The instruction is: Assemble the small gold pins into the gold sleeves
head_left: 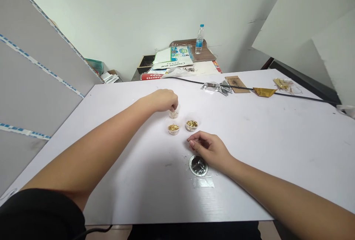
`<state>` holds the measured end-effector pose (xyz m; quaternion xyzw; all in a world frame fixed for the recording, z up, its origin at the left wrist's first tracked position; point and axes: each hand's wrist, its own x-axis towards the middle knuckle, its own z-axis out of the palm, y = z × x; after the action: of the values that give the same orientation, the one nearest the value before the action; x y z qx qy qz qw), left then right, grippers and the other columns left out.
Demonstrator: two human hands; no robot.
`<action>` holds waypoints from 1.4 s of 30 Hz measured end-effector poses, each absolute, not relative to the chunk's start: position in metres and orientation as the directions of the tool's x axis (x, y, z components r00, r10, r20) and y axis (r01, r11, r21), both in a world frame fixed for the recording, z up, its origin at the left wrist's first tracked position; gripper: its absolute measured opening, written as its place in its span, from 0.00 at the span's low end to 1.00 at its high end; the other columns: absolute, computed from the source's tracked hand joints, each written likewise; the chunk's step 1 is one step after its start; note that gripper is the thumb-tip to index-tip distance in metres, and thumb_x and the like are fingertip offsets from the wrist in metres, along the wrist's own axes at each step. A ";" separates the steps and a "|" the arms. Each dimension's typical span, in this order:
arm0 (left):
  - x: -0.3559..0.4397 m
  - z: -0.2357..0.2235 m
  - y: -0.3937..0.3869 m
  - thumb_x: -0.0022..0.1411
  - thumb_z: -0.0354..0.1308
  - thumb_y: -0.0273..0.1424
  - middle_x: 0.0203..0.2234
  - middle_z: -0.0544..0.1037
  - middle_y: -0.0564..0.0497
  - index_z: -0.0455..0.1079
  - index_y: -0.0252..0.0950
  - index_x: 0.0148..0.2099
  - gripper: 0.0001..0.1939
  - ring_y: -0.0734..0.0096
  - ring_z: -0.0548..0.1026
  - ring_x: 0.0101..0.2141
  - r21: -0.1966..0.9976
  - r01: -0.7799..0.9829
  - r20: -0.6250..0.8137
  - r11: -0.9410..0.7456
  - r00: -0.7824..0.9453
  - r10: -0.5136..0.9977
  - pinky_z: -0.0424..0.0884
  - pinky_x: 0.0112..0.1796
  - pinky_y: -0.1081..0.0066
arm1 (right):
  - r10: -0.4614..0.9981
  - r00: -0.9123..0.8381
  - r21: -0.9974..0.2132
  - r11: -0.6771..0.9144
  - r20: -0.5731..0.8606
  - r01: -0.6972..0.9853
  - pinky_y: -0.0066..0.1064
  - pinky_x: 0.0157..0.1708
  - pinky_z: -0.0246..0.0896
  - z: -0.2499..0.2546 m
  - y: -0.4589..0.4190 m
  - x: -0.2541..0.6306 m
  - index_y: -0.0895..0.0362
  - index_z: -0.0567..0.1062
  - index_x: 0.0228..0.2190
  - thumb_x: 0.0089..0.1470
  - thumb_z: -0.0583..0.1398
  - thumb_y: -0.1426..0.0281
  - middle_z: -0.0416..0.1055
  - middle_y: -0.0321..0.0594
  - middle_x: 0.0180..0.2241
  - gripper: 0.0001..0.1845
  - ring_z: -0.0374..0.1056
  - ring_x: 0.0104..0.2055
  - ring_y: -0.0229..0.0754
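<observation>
The single head-worn view looks forward and down. It sits close above the near part of the table (pixel 277 140), facing the wall (pixel 116 18) beyond.

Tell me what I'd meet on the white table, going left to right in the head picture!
Left hand → rightmost cup → shiny silver packet → brown card → folded gold sheet → yellowish tangle.

Flat white table (pixel 263 140). Small round clear plastic cups mid-surface: near-left cup (pixel 173 132), right cup (pixel 191 128), both holding gold pieces (pixel 192 123); rear cup (pixel 173 117) directly under left hand (pixel 163 100). Right hand (pixel 209 147) before right cup. Round silver-rimmed black disc (pixel 198 166) nearer still. Clear blue-capped plastic bottle (pixel 199 46) behind table.
</observation>
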<state>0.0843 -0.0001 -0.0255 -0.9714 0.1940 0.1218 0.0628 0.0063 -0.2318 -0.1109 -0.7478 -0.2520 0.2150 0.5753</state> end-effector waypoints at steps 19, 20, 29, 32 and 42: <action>-0.056 -0.090 -0.045 0.63 0.57 0.24 0.32 0.73 0.46 0.71 0.30 0.40 0.04 0.76 0.76 0.28 0.944 -0.314 0.330 0.102 0.912 -0.245 0.76 0.28 0.76 | 0.611 0.666 -0.784 -0.115 0.428 0.610 0.28 0.28 0.68 -0.107 -0.239 0.008 0.58 0.72 0.33 0.58 0.59 0.73 0.75 0.39 0.29 0.02 0.71 0.29 0.36; -0.058 -0.095 -0.045 0.63 0.57 0.24 0.32 0.73 0.47 0.71 0.30 0.40 0.04 0.76 0.76 0.28 0.946 -0.311 0.325 0.093 0.915 -0.239 0.76 0.28 0.77 | 0.608 0.647 -0.753 -0.119 0.459 0.647 0.27 0.28 0.68 -0.106 -0.240 0.008 0.58 0.72 0.33 0.58 0.59 0.73 0.74 0.38 0.28 0.02 0.71 0.29 0.35; -0.058 -0.113 -0.041 0.60 0.60 0.26 0.25 0.76 0.47 0.67 0.29 0.34 0.05 0.74 0.76 0.25 0.991 -0.133 0.133 0.013 0.968 -0.212 0.76 0.25 0.76 | 0.665 0.537 -0.616 -0.145 0.519 0.774 0.27 0.28 0.67 -0.106 -0.243 0.010 0.58 0.71 0.33 0.58 0.58 0.76 0.74 0.38 0.28 0.02 0.70 0.29 0.35; -0.057 -0.113 -0.042 0.59 0.60 0.26 0.25 0.76 0.47 0.67 0.29 0.34 0.05 0.72 0.77 0.27 0.994 -0.102 0.105 0.024 0.970 -0.217 0.76 0.27 0.75 | 0.711 0.480 -0.585 -0.119 0.513 0.802 0.28 0.29 0.66 -0.104 -0.243 0.011 0.57 0.70 0.35 0.58 0.57 0.77 0.74 0.39 0.29 0.04 0.70 0.30 0.36; -0.054 -0.112 -0.040 0.59 0.60 0.28 0.25 0.76 0.48 0.68 0.30 0.33 0.06 0.74 0.75 0.27 0.997 -0.028 0.012 -0.073 0.976 -0.219 0.74 0.27 0.75 | 0.758 0.467 -0.577 -0.147 0.456 0.803 0.28 0.26 0.64 -0.103 -0.243 0.010 0.53 0.69 0.37 0.59 0.56 0.76 0.72 0.36 0.27 0.06 0.67 0.26 0.36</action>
<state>-0.0537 -0.0403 -0.1123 -0.7292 0.0847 0.0706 -0.6754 0.0102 -0.2430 -0.1030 -0.7568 -0.5156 -0.0283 0.4007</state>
